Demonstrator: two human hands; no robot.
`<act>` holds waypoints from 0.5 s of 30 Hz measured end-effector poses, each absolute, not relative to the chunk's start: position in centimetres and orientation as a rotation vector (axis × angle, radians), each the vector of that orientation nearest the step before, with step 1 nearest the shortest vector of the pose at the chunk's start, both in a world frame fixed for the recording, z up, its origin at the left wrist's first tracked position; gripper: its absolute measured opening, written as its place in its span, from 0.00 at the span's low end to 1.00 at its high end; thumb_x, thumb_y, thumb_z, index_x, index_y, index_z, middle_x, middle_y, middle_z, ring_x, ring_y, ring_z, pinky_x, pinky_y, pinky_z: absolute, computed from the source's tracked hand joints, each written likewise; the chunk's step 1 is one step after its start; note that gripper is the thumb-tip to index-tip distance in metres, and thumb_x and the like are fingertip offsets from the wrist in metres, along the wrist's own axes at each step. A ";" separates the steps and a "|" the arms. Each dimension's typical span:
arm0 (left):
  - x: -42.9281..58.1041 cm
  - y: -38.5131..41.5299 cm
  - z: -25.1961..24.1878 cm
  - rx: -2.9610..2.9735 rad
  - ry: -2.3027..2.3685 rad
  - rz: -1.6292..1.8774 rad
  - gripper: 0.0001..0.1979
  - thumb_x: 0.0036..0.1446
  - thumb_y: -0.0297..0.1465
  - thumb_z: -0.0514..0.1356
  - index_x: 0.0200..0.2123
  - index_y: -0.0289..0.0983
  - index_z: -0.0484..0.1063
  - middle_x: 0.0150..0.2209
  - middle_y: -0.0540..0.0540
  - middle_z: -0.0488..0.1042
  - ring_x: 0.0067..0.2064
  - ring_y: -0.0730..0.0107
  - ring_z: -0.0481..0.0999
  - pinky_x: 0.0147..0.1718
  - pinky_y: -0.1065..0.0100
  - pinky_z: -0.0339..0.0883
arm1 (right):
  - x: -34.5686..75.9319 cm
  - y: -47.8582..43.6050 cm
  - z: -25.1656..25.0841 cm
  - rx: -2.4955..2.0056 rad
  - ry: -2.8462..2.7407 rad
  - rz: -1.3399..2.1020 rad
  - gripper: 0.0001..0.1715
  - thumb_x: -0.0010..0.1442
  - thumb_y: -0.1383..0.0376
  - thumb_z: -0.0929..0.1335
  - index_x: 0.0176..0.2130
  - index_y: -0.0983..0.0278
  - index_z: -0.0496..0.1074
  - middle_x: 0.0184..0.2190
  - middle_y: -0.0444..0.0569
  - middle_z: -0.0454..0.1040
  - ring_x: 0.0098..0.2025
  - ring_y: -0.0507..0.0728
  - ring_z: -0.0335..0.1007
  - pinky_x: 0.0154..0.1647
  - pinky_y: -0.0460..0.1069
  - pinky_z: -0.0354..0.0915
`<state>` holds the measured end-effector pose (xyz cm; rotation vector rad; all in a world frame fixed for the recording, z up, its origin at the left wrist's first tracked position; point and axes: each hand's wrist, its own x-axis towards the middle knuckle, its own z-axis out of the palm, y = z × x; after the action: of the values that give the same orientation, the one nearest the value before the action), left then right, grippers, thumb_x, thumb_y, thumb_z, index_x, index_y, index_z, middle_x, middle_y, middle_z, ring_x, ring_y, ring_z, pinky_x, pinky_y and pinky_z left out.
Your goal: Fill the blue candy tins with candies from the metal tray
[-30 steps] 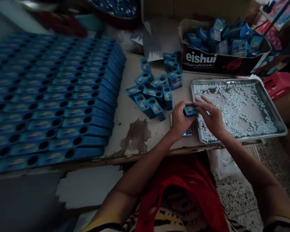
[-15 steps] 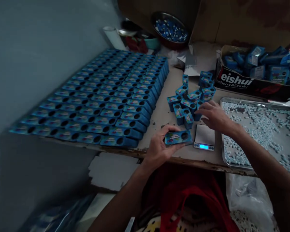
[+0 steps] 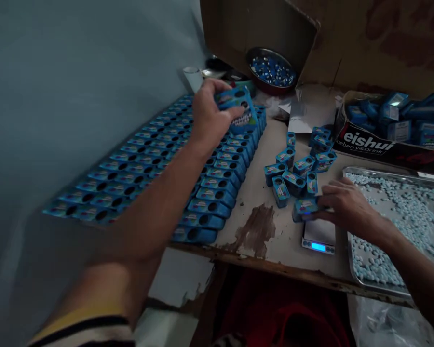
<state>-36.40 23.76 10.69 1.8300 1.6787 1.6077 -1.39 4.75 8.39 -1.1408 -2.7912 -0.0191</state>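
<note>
My left hand [image 3: 210,110] is closed around a small blue box [image 3: 244,121] with a round dark hole in its top, held over the far right part of the rows of like boxes [image 3: 214,193]. My right hand [image 3: 343,205] grips another blue box [image 3: 304,207] at the back left edge of a small digital scale [image 3: 318,232] with a lit blue display. Whether that box touches the scale I cannot tell. Several loose blue boxes [image 3: 294,183] stand in a cluster just behind it. My left forearm hides part of the rows.
To the right, a metal tray [image 3: 351,262] holds many pale blue pellets [image 3: 412,231]. Behind it stands a black carton [image 3: 390,150] full of blue packs. A round bowl [image 3: 255,82] with shiny blue pieces sits at the back. The wall [image 3: 94,72] borders the left side.
My left hand has carried its box from the table's front edge away to the far rows. The right hand has taken a box from the cluster and drawn it towards the scale. The view has shifted.
</note>
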 end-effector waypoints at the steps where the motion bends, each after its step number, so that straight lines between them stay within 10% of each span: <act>1: -35.9 27.7 10.8 1.790 1.689 1.576 0.30 0.45 0.13 0.79 0.45 0.36 0.70 0.44 0.55 0.79 0.45 0.72 0.73 0.51 0.67 0.71 | -0.7 3.4 8.1 -1.177 -2.724 0.000 0.20 0.71 0.55 0.76 0.29 0.61 0.79 0.29 0.47 0.77 0.34 0.57 0.69 0.42 0.54 0.53; 15: -32.1 54.5 5.9 1.570 1.750 1.127 0.28 0.44 0.06 0.71 0.39 0.37 0.65 0.36 0.69 0.70 0.38 0.86 0.59 0.45 0.77 0.57 | 3.6 -2.6 2.8 -1.569 -2.195 0.179 0.21 0.72 0.43 0.71 0.40 0.54 0.82 0.27 0.46 0.76 0.30 0.60 0.75 0.36 0.55 0.69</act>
<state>-32.12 54.54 5.89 1.5699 1.7498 1.1274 3.60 -2.58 2.76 -1.5694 -2.1952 0.1792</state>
